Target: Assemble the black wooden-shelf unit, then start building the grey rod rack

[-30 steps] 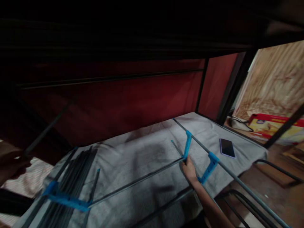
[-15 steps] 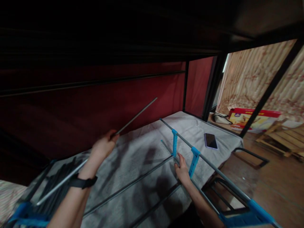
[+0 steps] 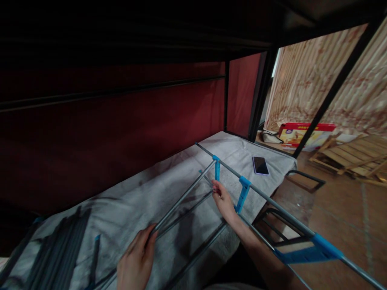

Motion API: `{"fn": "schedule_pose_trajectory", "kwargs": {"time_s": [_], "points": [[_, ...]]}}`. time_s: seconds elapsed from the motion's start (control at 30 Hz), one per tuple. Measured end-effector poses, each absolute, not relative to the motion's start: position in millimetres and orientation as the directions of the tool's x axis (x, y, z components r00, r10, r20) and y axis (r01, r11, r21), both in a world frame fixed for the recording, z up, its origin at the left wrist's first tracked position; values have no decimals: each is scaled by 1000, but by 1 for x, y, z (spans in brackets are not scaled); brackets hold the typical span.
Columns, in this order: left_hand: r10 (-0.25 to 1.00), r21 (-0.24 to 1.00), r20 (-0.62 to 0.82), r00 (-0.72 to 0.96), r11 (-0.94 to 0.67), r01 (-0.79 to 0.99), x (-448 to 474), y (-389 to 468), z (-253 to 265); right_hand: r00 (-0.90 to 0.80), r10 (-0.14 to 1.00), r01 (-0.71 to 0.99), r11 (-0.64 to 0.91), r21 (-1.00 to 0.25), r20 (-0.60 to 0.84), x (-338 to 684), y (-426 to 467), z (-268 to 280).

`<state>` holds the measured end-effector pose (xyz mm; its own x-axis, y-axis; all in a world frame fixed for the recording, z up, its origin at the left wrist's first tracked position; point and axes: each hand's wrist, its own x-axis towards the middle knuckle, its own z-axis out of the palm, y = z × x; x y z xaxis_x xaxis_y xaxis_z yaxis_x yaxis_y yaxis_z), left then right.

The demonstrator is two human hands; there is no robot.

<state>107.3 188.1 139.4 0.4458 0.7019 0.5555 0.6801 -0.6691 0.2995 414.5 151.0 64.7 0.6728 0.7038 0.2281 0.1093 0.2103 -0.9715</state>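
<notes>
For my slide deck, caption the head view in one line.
Left hand holds a rod, its far end near a blue bracket; right hand by the bracket's lower end.

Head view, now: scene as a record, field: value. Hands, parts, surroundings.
Left hand: gripping a slanting metal tube
Tube's far end: at the top of the far blue bracket; seated or not, unclear
Right hand: at that bracket's lower end; exact grip unclear
Long tube: carries three blue brackets in view, far one included
Loose stock: dark tubes side by side on grey cloth
Smartphone: screen up on the cloth
Background: red-and-yellow box, patterned curtain
</notes>
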Motion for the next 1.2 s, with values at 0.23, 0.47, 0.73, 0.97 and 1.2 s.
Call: {"fn": "schedule_pose_trajectory", "kwargs": {"time_s": [0.23,0.47,0.73,0.97,1.2], "points": [[572,8,605,554,-699,715,110,190,132,670,737,-239,320,-917,83,416,170,99],[532,-42,630,566,-705,708,111,197,135,628,777,-330,299,-895,28,421,170,123],[561,-2,615,554,-701,713,115,203,141,634,772,-303,308,-902,51,424,176,129],[549,-17,606,576,-715,699,110,208,147,618,785,-303,301,-904,54,428,175,128],[528,-61,600,601,-719,693,108,216,154,613,788,-274,280,-920,57,433,173,127]]}}
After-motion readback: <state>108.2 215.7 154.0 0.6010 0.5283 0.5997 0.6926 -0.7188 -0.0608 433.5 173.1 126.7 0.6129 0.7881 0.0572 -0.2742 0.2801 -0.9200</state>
